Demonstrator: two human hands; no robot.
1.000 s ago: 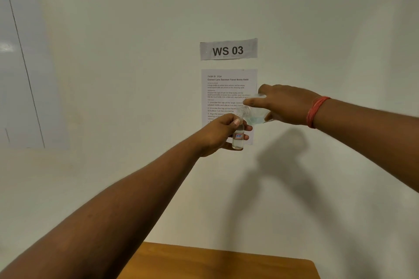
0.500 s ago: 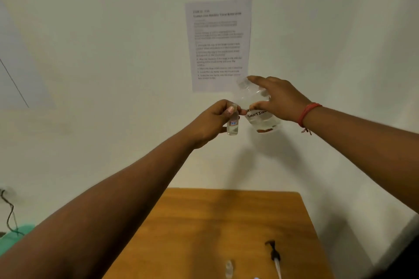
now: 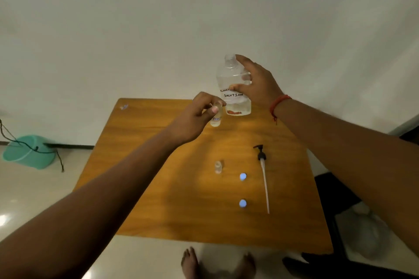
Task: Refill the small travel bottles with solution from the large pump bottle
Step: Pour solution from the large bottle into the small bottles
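Left hand (image 3: 199, 115) half-hides travel bottle (image 3: 215, 118); level perhaps unreadable

Clear glossy plastic large bottle (image 3: 233, 84), wood-grain table (image 3: 145, 165) with a smooth sheen, black plastic pump head (image 3: 260, 153).

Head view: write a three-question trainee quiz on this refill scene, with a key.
1. True or false: the pump head is screwed onto the large bottle.
2. How many blue caps lie on the table?
3. Which hand holds the small travel bottle? A) left hand B) right hand

Key: 1. False, it lies on the table. 2. Two. 3. A.
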